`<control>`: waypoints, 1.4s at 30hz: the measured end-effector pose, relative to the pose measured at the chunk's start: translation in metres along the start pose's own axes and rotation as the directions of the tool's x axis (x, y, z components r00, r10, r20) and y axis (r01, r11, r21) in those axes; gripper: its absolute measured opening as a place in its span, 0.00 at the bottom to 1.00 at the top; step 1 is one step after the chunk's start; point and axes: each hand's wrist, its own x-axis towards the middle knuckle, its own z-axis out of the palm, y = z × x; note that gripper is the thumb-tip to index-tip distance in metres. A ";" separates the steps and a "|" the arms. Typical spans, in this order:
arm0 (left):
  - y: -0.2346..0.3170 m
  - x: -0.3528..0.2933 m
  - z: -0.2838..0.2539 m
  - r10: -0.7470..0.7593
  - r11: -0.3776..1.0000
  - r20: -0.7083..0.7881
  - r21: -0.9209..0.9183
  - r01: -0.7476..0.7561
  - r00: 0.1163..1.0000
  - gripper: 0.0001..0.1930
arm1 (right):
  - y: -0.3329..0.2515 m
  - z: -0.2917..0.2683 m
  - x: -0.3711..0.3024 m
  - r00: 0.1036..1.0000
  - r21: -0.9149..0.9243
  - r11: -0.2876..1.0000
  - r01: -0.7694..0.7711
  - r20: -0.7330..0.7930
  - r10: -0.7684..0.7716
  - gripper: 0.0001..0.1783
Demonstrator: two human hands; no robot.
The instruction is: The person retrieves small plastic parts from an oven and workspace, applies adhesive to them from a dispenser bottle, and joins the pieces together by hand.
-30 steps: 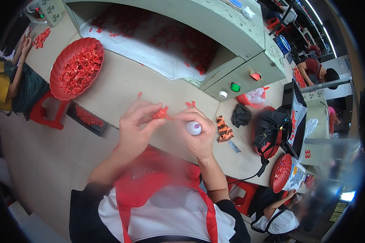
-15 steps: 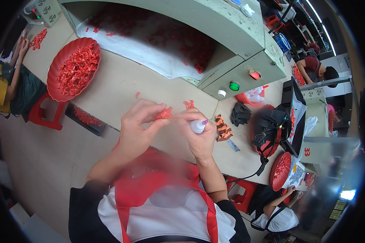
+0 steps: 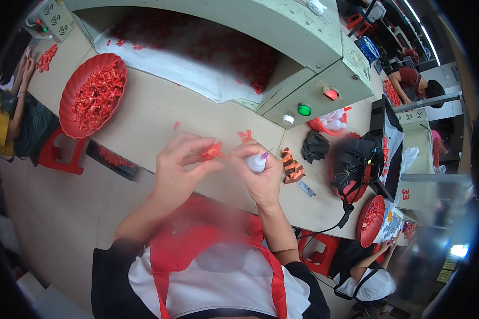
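Note:
My left hand (image 3: 176, 169) pinches a small red plastic piece (image 3: 212, 151) between thumb and fingertips, over the front of the table. Close to its right, my right hand (image 3: 264, 186) is closed around a small white squeeze bottle (image 3: 256, 163) with a purple needle tip, which points up and away to the right. My right thumb and forefinger meet near the red piece; whether they grip a part of it I cannot make out. Just beyond the right fingers lie more red pieces (image 3: 245, 135), and a single small one (image 3: 176, 126) rests beyond the left hand.
A red scalloped bowl (image 3: 65, 106) heaped with red pieces stands at left. Ahead, a pale green machine (image 3: 282, 32) has red pieces on white sheeting. To the right are an orange-and-black striped wrapper (image 3: 291, 167), black cloth (image 3: 315, 147), a red basket of bottles (image 3: 318, 126) and a black bag (image 3: 351, 165).
The bottle has tilted in my right hand, and its needle now shows. My left hand has shifted slightly left with the red piece. The whole view has moved a little.

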 end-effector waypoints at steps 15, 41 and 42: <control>0.002 -0.001 0.000 0.003 0.999 0.113 -0.037 0.001 0.994 0.17 | 0.011 -0.010 0.002 0.941 0.310 0.898 -0.311 0.233 0.246 0.08; -0.052 0.015 -0.001 -0.264 -0.197 0.695 -0.717 0.669 0.668 0.20 | 0.058 -0.120 -0.030 0.854 -0.787 0.410 -0.460 -0.519 -0.038 0.11; -0.052 0.015 -0.001 -0.244 -0.206 0.703 -0.710 0.673 0.667 0.19 | 0.052 -0.117 -0.027 0.814 -0.661 0.540 -0.522 -0.575 0.082 0.10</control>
